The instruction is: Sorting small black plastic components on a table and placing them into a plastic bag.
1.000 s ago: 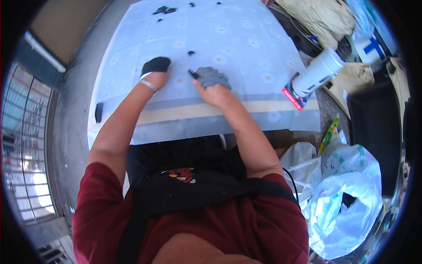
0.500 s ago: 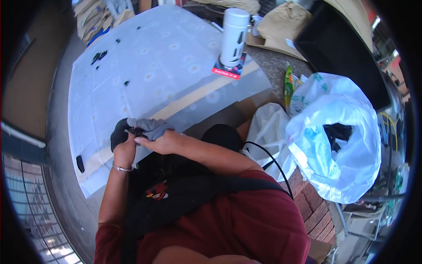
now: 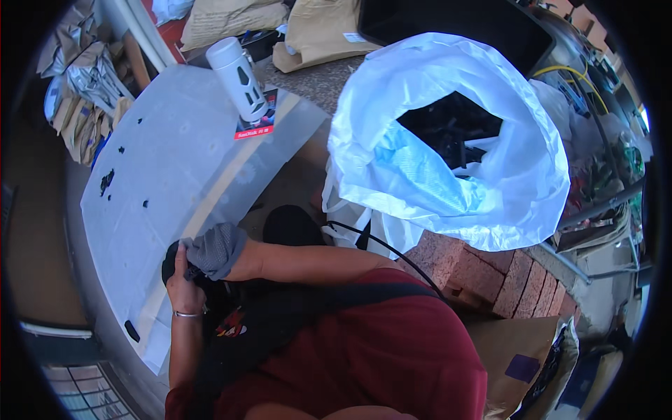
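A soft grey and black fabric piece [image 3: 215,250] is bunched between my hands, low over the near part of the covered table. My left hand [image 3: 186,290] closes on its dark end, with the thumb pressed along the fabric. The grey part covers most of my right hand [image 3: 240,263], so those fingers are hidden. Whether the hand is inside the fabric or behind it I cannot tell. The pale table cover [image 3: 168,161] lies beneath, with several small black bits [image 3: 106,182] toward its left side and a black strip [image 3: 131,330] near its near-left edge.
A white flask [image 3: 236,78] stands on a red and black card [image 3: 255,127] at the table's far right. Right of the table is a large white plastic bag [image 3: 357,133] with black pieces inside. A black cable [image 3: 395,255] curves beside my right arm. Brown paper bags [image 3: 318,35] lie behind.
My view has swung to the right, bringing the white bag nearer the middle. The grey fabric has shifted over my right hand, whose thumb and fingers were visible before.
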{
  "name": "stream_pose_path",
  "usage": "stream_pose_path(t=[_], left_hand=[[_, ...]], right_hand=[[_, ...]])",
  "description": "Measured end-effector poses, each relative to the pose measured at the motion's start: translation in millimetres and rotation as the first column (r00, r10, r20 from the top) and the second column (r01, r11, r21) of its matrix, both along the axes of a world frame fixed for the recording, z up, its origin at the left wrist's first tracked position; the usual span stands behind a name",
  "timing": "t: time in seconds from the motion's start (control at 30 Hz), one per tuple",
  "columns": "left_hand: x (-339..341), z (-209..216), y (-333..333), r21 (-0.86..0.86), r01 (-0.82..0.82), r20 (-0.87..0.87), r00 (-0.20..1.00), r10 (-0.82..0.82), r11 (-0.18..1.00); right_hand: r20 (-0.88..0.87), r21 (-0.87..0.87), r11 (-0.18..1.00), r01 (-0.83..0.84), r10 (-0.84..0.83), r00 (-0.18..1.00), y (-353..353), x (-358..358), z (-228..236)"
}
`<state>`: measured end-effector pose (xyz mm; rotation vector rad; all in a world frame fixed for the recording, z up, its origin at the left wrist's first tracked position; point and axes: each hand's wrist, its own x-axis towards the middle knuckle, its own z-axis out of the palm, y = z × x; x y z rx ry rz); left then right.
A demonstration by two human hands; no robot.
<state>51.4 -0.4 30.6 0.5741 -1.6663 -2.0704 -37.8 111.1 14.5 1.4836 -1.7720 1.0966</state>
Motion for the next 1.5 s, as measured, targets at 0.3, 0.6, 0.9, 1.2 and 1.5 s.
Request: stream_pose_path(t=[0.3, 0.6, 0.9, 1.2, 1.5], left_hand=[[13.7, -5.9, -3.5, 0.007, 0.128, 0.182, 0.975, -0.127, 0.992], [17.3, 25.6, 8.9, -0.616, 0.313, 0.439, 0.898, -0.015, 0.723], [27.9, 15.7, 4.6, -0.552, 0.246, 0.481, 0.874, 0.064, 0.797], [39.1, 23.2, -2.3, -0.656, 0.175, 0.183, 0.981, -0.069, 0.734], [29.8, 15.2, -1.9, -0.826, 0.225, 0.211, 0.974, -0.087, 0.517]], right_hand=[[0.250, 0.018, 0.959, -0.284, 0.271, 0.929, 27.1, -6.0, -5.6], [0.470, -0.005, 0.879, -0.476, 0.422, 0.775, 27.6, -12.2, -8.4], [0.487, 0.151, 0.928, -0.342, 0.231, 0.842, 29.7, -6.6, 11.0], [0.168, 0.355, 0.914, -0.198, 0.146, 0.975, 31.4, 3.5, 24.5], [0.008, 0.262, 0.962, -0.078, 0.079, 0.997, 13.9, 14.0, 8.2]])
